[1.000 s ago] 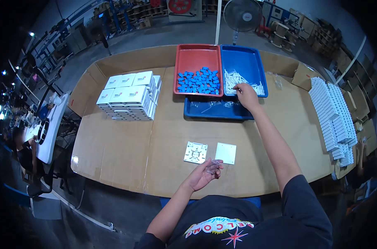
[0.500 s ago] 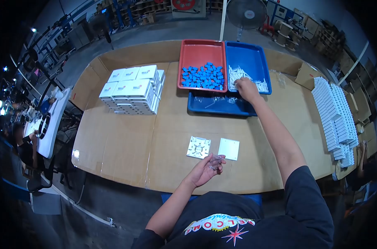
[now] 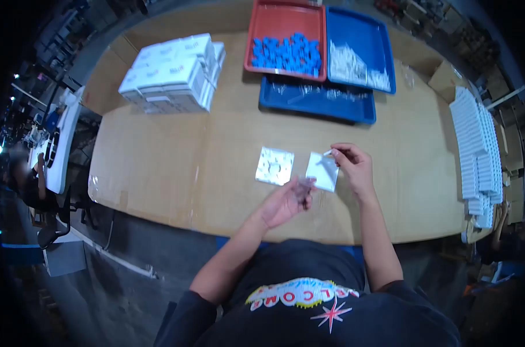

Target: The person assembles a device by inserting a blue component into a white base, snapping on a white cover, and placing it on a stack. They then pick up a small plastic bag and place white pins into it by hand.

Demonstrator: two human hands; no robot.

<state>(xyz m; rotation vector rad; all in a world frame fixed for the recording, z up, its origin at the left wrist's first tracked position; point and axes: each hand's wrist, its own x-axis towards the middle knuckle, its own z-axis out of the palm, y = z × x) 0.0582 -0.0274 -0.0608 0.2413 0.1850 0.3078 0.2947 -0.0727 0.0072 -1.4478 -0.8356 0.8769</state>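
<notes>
My left hand [image 3: 281,207] is curled around a small crumpled clear plastic bag [image 3: 302,189], low over the front of the table. Between the fingertips of my right hand [image 3: 356,169] is a small white stick-like part [image 3: 328,152], held above the flat white square plate [image 3: 320,170]. Left of that plate lies a white square panel [image 3: 274,165] with a moulded pattern; glare washes out its details. Any contents of the bag are too blurred to make out.
Blue clips [image 3: 286,55] fill the near part of a red tray [image 3: 288,20]. White sticks [image 3: 355,65] lie in a blue tray [image 3: 357,32] beside it. Below is another blue tray [image 3: 314,105] with clear bags. White boxes [image 3: 170,75] stand left; white stacks [image 3: 476,153] stand right.
My right hand has come back from the white sticks in the blue tray to above the flat plate, now pinching one stick. My left hand keeps the bag. The view has tilted down.
</notes>
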